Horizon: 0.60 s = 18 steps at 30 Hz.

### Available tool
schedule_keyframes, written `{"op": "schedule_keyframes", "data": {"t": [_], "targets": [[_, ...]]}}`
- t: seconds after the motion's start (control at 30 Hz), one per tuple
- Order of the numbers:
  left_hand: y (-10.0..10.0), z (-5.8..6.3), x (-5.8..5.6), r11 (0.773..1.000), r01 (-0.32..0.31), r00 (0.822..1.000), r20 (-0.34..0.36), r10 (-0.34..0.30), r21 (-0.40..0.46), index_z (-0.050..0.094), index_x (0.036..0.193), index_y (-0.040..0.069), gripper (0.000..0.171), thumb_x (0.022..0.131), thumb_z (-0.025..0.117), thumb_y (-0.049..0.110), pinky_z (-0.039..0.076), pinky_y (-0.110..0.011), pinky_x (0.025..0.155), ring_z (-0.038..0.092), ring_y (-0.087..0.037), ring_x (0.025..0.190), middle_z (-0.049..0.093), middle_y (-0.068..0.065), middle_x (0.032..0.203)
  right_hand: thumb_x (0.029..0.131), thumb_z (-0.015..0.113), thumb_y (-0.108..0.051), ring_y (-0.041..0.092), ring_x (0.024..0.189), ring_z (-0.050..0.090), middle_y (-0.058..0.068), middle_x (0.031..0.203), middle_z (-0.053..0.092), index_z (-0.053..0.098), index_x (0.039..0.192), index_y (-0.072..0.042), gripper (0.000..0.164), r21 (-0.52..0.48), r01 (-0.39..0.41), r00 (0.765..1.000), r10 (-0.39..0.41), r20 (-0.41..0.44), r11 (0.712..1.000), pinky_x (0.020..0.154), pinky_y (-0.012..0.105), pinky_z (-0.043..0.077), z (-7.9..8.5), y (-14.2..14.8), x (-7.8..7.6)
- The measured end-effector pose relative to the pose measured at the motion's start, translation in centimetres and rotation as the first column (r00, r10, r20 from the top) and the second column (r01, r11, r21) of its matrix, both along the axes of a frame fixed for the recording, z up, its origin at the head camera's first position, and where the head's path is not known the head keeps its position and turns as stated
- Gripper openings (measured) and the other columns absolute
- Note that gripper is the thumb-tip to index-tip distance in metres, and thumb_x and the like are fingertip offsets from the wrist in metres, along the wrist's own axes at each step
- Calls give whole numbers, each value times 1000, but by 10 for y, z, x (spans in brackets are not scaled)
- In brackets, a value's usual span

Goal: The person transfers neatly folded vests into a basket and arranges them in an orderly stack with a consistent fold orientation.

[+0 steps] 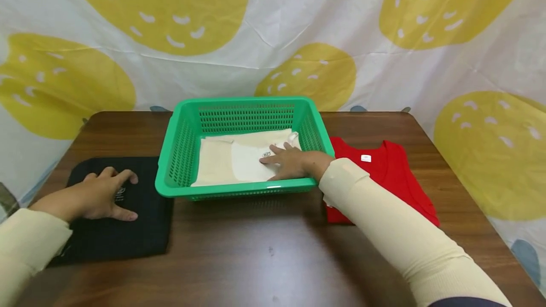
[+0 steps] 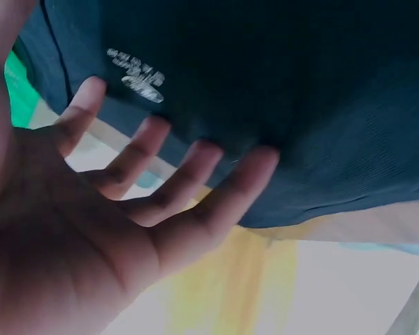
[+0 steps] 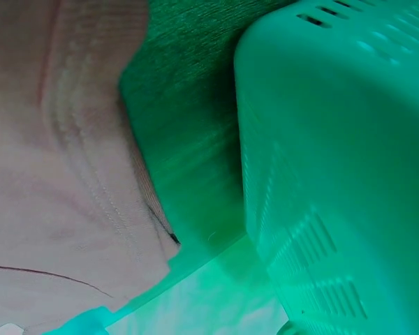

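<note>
A green plastic basket (image 1: pixel 251 187) stands at the middle of the table, with a folded cream garment (image 1: pixel 215 160) bearing a white patch and small print inside. Reaching over its front right rim, my right hand (image 1: pixel 294 162) rests on the garment with fingers spread. In the right wrist view that hand is out of sight; pale cloth (image 3: pixel 70 174) and green plastic (image 3: pixel 335 174) fill the picture. On the left lies a folded black garment (image 1: pixel 147 231) with a small printed logo. My left hand (image 1: pixel 95 198) is spread over it, fingers loosely bent, fingertips right at the fabric (image 2: pixel 265 84).
A folded red V-neck top (image 1: pixel 401 174) with a white label lies right of the basket, partly behind my right sleeve (image 1: pixel 384 212). The brown wooden table (image 1: pixel 256 255) backs onto a hanging white cloth (image 1: pixel 290 22) with yellow fruit shapes.
</note>
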<state>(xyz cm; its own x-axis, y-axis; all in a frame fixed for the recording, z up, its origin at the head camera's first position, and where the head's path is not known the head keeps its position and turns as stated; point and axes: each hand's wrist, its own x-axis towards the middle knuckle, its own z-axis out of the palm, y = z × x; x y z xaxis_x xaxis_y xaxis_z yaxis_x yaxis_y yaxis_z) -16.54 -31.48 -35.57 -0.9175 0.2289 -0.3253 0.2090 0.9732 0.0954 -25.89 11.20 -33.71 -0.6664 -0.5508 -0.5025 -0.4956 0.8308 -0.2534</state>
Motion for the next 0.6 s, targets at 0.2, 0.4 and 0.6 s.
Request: {"op": "schedule_keyframes", "data": {"t": [0.2, 0.4, 0.6], "targets": [[16, 3, 24, 997, 40, 999, 30, -38, -63, 45, 122, 10, 95, 57, 85, 67, 49, -63, 68, 55, -52, 86, 49, -35, 112, 92, 59, -54, 40, 155, -2, 5, 170, 9, 30, 157, -33, 74, 4, -1, 1000, 1, -4, 1000, 123, 60, 7, 1, -1, -3], [35, -2, 52, 994, 68, 995, 82, -61, -87, 48, 122, 11, 96, 55, 86, 67, 50, -57, 62, 58, -47, 84, 51, -28, 108, 94, 57, -52, 41, 155, -3, 5, 170, 8, 31, 157, -33, 71, 7, 2, 1000, -2, 6, 1000, 124, 59, 6, -1, -1, -3], [55, -5, 80, 987, 95, 994, 73, -86, -128, 49, 118, 14, 97, 48, 84, 71, 49, -53, 56, 59, -40, 80, 53, -26, 111, 94, 58, -50, 39, 156, -2, 4, 170, 9, 32, 156, -34, 70, -18, 25, 1000, -24, 8, 1000, 122, 61, 9, -2, -1, -1]]}}
